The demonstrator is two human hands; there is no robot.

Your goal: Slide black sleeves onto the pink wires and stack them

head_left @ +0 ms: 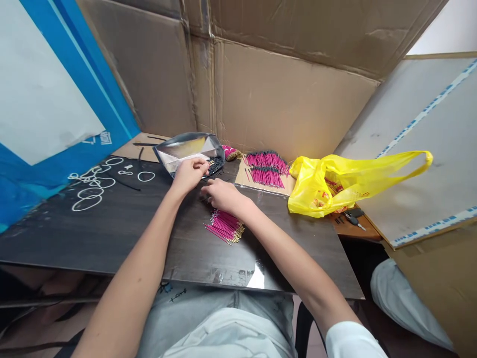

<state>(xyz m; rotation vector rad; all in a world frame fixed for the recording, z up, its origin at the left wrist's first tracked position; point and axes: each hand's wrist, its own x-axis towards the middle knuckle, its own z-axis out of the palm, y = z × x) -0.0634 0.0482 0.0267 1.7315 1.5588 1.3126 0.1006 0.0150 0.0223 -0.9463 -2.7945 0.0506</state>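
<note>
Seen from the head camera, two bare hands work at a dark worktop (126, 228) backed by a cardboard wall (290, 94). The left hand (192, 171) is at the mouth of an open, silver-lined bag (182, 149) with small dark pieces (217, 168) inside. Its thumb and forefinger are together and appear to pinch a few gold-tipped bits (211, 162). The right hand (223, 194) is just beside it, lower and to the right, fingers curled inward; whether they grip anything cannot be told, since the fingertips blur into the dark surface.

A loose pile of thin pink pins (224, 227) lies flat on the worktop, just on the person's side of the right hand, which is the nearer of the two. The pins' long axis slants from far left to near right, most gold ends toward the near right. Beyond the right hand, more pink pins stand in two rows (266, 169) on a cardboard sheet (241, 178), next to a yellow plastic bag (313, 191). White loops (77, 176) lie well to the left.
</note>
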